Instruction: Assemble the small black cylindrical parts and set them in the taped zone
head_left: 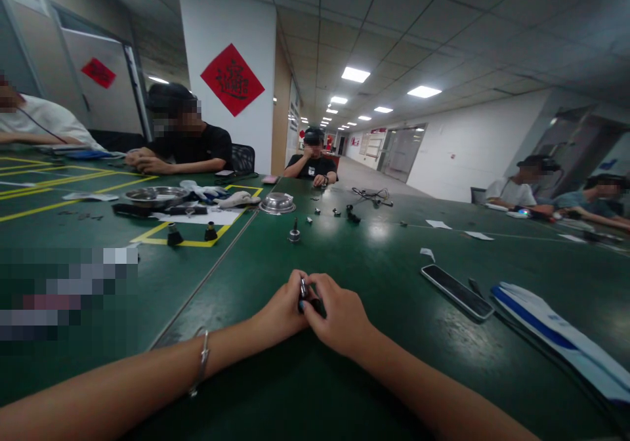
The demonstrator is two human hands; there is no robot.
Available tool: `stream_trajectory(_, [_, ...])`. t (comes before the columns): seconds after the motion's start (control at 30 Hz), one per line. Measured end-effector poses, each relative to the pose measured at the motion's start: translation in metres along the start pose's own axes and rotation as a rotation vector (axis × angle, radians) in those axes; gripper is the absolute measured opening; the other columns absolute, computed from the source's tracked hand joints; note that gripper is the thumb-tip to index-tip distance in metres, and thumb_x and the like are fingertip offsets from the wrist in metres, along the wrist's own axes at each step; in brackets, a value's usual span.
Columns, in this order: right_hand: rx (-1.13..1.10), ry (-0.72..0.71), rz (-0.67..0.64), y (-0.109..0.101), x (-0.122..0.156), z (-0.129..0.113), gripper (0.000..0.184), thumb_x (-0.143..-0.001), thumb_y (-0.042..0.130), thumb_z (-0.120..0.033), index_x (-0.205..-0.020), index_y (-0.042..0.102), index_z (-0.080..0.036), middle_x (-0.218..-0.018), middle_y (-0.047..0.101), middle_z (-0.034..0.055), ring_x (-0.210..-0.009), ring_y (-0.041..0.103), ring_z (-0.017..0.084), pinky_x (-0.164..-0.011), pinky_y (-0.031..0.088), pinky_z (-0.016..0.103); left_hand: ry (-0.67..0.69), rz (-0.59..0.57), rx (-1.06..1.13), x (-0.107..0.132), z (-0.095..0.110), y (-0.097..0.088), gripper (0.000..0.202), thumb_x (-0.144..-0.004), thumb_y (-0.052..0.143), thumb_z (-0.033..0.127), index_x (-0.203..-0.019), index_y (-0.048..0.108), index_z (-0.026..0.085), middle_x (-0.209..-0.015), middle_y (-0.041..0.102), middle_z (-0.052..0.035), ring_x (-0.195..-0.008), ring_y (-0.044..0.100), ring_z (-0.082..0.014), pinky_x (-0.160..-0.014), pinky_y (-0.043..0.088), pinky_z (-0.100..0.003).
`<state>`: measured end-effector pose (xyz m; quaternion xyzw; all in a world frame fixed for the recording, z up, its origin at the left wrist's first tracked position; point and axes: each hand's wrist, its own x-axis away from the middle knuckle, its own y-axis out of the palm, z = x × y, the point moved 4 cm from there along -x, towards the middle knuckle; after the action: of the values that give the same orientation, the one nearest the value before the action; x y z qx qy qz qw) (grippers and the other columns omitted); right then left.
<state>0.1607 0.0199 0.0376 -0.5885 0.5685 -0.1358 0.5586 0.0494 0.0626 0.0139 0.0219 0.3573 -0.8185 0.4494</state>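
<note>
My left hand [283, 310] and my right hand [339, 319] meet on the green table [384, 375] right in front of me. Both are closed around a small dark part with a shiny metal tip [304, 290] pinched between the fingers. A bracelet hangs on my left wrist. A small upright metal piece [294, 233] stands on the table beyond my hands, with several small dark parts [352, 216] scattered further back.
A phone [457, 291] lies to the right, beside a white and blue folded cloth [556, 336]. A metal bowl [277, 203] and a metal dish [155, 195] sit further back, near gloves and two black pieces inside yellow tape lines. Several people sit around the tables.
</note>
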Motion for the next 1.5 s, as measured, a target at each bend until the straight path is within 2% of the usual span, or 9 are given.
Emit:
stream_trajectory(0.2, [-0.007,0.036,0.032,0.003,0.002,0.001,0.038,-0.081,0.051,-0.021,-0.119,0.043,-0.02,-0.101,0.06,0.0042,-0.082,0.061,0.019,-0.07,0.045,0.028,0.025,-0.091,0.016,0.001,0.004,0.0,0.043,-0.072,0.057,0.014,-0.105,0.029,0.019,-0.097,0.055,-0.0048,-0.089,0.058,-0.0197,-0.073,0.047,-0.032])
stream_trajectory(0.33, [-0.005,0.048,0.016,0.002,0.001,0.001,0.037,-0.08,0.048,-0.017,-0.117,0.045,-0.02,-0.104,0.06,0.0044,-0.082,0.06,0.018,-0.07,0.044,0.028,0.007,-0.12,0.02,0.003,0.007,0.001,0.041,-0.072,0.057,0.013,-0.103,0.03,0.019,-0.098,0.056,-0.0061,-0.092,0.059,-0.0221,-0.075,0.047,-0.035])
stream_trajectory(0.5, [0.001,0.047,0.019,-0.001,-0.002,0.001,0.042,-0.081,0.046,-0.013,-0.121,0.049,-0.024,-0.101,0.059,0.0025,-0.083,0.058,0.016,-0.07,0.042,0.025,-0.015,-0.062,0.143,0.0,0.003,-0.001,0.059,-0.071,0.063,0.019,-0.113,0.022,0.021,-0.093,0.054,-0.003,-0.083,0.058,-0.0189,-0.068,0.046,-0.03])
stream_trajectory(0.6, [-0.031,0.061,0.045,-0.001,-0.002,0.0,0.035,-0.082,0.046,-0.013,-0.113,0.055,-0.026,-0.095,0.059,0.0004,-0.075,0.057,0.014,-0.067,0.04,0.023,-0.057,-0.034,0.186,-0.004,-0.004,-0.002,0.071,-0.067,0.067,0.02,-0.117,0.017,0.02,-0.087,0.052,-0.0003,-0.075,0.055,-0.0158,-0.062,0.043,-0.026])
stream_trajectory(0.73, [-0.078,0.077,0.092,-0.001,-0.001,0.004,0.022,-0.082,0.047,-0.012,-0.099,0.056,-0.021,-0.092,0.059,0.001,-0.075,0.056,0.014,-0.067,0.04,0.024,-0.034,-0.029,0.225,-0.007,-0.006,-0.002,0.068,-0.068,0.065,0.02,-0.116,0.018,0.02,-0.09,0.053,-0.0016,-0.081,0.055,-0.0159,-0.072,0.043,-0.03])
stream_trajectory(0.87, [-0.138,-0.018,0.076,0.001,-0.003,0.003,0.022,-0.084,0.044,-0.008,-0.098,0.057,-0.019,-0.094,0.059,0.0036,-0.082,0.056,0.016,-0.074,0.042,0.026,-0.001,0.007,0.264,-0.007,-0.002,-0.004,0.065,-0.068,0.063,0.016,-0.115,0.018,0.022,-0.096,0.053,-0.0025,-0.09,0.055,-0.0172,-0.08,0.043,-0.033])
stream_trajectory(1.1, [-0.127,-0.143,0.105,-0.001,-0.004,-0.004,0.032,-0.086,0.046,-0.006,-0.113,0.056,-0.02,-0.103,0.063,0.0055,-0.087,0.051,0.02,-0.081,0.041,0.034,-0.061,0.056,0.387,-0.008,-0.012,-0.004,0.067,-0.069,0.063,0.015,-0.117,0.017,0.022,-0.086,0.053,0.0014,-0.078,0.057,-0.0145,-0.072,0.044,-0.029])
stream_trajectory(1.33, [-0.152,-0.062,0.118,-0.002,-0.005,0.003,0.022,-0.083,0.05,-0.007,-0.099,0.061,-0.017,-0.092,0.056,0.0054,-0.086,0.053,0.017,-0.078,0.044,0.03,-0.06,-0.058,0.421,-0.008,-0.008,-0.001,0.063,-0.07,0.062,0.013,-0.116,0.018,0.022,-0.086,0.054,0.0016,-0.078,0.056,-0.0137,-0.073,0.044,-0.03])
stream_trajectory(1.5, [-0.096,-0.076,0.095,-0.001,-0.004,0.002,0.019,-0.083,0.048,-0.009,-0.096,0.06,-0.016,-0.09,0.051,0.0051,-0.082,0.052,0.016,-0.074,0.044,0.028,-0.065,-0.055,0.415,-0.008,-0.011,-0.002,0.064,-0.07,0.062,0.012,-0.116,0.019,0.022,-0.081,0.051,0.0042,-0.074,0.055,-0.0124,-0.068,0.042,-0.027])
